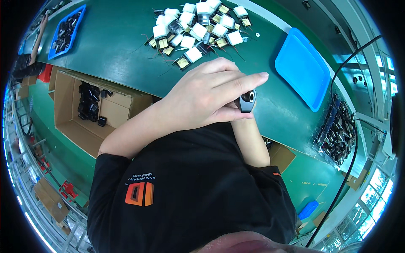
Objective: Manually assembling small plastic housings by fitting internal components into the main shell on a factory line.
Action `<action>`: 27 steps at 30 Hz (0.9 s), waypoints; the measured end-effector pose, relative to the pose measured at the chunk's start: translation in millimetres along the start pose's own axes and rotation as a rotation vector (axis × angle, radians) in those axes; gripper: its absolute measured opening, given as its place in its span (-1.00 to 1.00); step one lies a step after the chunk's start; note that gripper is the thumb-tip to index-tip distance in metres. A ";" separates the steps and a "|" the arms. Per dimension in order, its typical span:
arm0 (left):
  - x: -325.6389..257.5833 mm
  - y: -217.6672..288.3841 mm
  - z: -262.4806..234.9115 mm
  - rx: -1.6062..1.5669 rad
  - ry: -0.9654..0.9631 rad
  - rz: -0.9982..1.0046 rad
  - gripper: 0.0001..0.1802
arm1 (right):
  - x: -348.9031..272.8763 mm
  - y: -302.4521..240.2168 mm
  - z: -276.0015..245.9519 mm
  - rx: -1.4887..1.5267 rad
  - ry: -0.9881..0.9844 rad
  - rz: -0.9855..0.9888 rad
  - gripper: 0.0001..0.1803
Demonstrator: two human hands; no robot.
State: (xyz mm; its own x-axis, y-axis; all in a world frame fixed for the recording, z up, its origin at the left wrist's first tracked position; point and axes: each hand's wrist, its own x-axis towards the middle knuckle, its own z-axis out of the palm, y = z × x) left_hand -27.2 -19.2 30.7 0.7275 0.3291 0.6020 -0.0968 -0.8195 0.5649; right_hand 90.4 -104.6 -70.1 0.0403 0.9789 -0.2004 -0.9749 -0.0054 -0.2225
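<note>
My left hand [211, 90] reaches across in front of my chest, bent round a small black and grey plastic housing [245, 103] with a round, metal-rimmed opening at its end. Its index finger stretches over the top of the housing while the thumb lies below. Behind it, my right hand [255, 110] is almost fully covered; only the forearm and a sliver near the housing show, so its fingers stay hidden. Just beyond the hands on the green table [126, 55] lies a heap of white block-shaped parts [198, 31] with yellowish pieces and thin wires.
An empty-looking blue tray [303, 69] lies to the right, near a pile of dark parts [337, 133]. A blue tray of black parts [67, 33] is at far left. An open cardboard box [80, 126] with black pieces stands beside my left arm. Another person's arm [39, 40] shows far left.
</note>
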 end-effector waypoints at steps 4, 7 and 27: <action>-1.4 1.0 2.9 -0.008 -0.039 0.007 -0.27 | 8.1 -7.1 2.6 -0.123 -0.360 0.037 -0.42; -1.3 2.6 3.0 -0.042 -0.065 -0.010 -0.26 | 10.6 -5.0 -5.4 -0.061 -0.372 0.045 -0.39; 1.3 -4.1 6.8 -0.103 -0.116 0.047 -0.21 | 6.2 -7.3 -6.6 0.032 -0.339 -0.016 -0.58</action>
State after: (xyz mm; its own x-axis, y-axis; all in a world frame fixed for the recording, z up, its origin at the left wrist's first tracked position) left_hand -21.3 -18.6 25.4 0.7936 0.2302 0.5632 -0.1973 -0.7782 0.5962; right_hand 99.2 -99.8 -76.1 -0.0141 0.9910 0.1331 -0.9813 0.0118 -0.1921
